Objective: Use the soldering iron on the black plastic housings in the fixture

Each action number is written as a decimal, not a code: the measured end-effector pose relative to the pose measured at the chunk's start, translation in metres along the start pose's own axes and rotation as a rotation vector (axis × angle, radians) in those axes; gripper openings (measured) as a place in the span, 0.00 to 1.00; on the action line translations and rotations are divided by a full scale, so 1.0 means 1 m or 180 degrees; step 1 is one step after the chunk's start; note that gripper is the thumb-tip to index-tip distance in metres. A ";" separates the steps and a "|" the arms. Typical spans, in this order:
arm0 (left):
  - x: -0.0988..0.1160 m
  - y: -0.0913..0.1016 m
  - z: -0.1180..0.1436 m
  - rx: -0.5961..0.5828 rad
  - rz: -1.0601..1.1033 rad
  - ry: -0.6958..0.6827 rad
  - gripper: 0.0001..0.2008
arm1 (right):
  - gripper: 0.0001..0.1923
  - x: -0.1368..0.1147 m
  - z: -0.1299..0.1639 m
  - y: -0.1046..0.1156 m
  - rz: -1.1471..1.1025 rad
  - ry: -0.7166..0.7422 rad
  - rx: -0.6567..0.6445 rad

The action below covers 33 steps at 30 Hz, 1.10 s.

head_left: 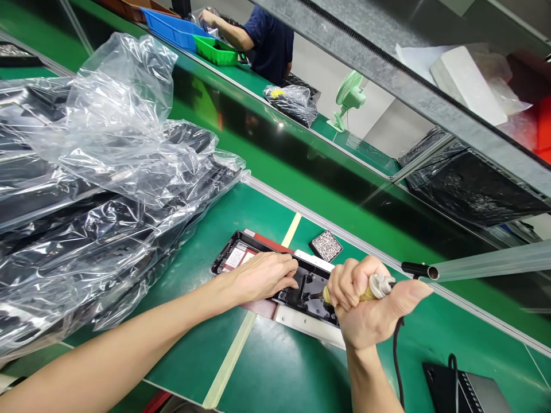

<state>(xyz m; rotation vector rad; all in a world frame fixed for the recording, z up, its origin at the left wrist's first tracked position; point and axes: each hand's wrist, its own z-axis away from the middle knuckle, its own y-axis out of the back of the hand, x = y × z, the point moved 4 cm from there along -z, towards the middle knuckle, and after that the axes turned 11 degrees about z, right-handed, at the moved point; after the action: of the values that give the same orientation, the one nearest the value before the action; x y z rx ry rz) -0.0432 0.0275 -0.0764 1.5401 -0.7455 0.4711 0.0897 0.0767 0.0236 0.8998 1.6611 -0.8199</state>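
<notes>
Green bench top (275, 373) fills the foreground, and we look straight to the black housing (309, 276), lying face-open in a white fixture (307, 324) with both hands upon it. Left of the housing spreads a big heap of plastic-wrapped parts (107, 178); beyond it, just past its far edge, sits a speckled block (327, 246), and farther off a co-worker's dark sleeve (264, 31) shows. Progress check: the housing is set in place, internal pieces are in it, and work inside looks under way, not finished; how many spots are done or left, I can't tell. Now the grip! The right hand (365, 304), over the housing's right part, wraps its fingers firmly round a corded tool (380, 285), thumb jutting free, the tip angled down inside; whether it touches, the view won't say. And the left hand (269, 275) lies across the housing's middle, fingers loosely curled, fingertips dipping within the rim; whether they pinch anything small is hidden from us.
</notes>
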 end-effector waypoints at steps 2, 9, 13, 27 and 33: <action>0.000 0.000 0.000 0.0018 0.0000 0.0000 0.12 | 0.36 0.000 0.000 0.000 0.0008 0.0001 0.0011; 0.000 0.001 0.001 0.0010 -0.0013 -0.0015 0.12 | 0.36 0.000 0.000 -0.001 0.0030 -0.0019 -0.0006; 0.000 0.001 0.001 -0.0009 -0.0019 0.0000 0.12 | 0.36 0.000 0.000 0.000 -0.0001 -0.0003 -0.0030; 0.001 0.001 0.001 -0.0026 -0.0016 -0.0043 0.11 | 0.36 0.000 0.000 0.000 0.0016 -0.0017 -0.0008; 0.002 0.001 0.000 0.0011 0.0031 -0.0058 0.11 | 0.36 0.000 0.001 0.000 0.0041 -0.0013 -0.0020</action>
<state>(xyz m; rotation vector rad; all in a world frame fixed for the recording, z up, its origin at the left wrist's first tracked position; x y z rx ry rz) -0.0430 0.0268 -0.0742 1.5466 -0.7668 0.4663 0.0899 0.0759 0.0232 0.9032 1.6518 -0.8069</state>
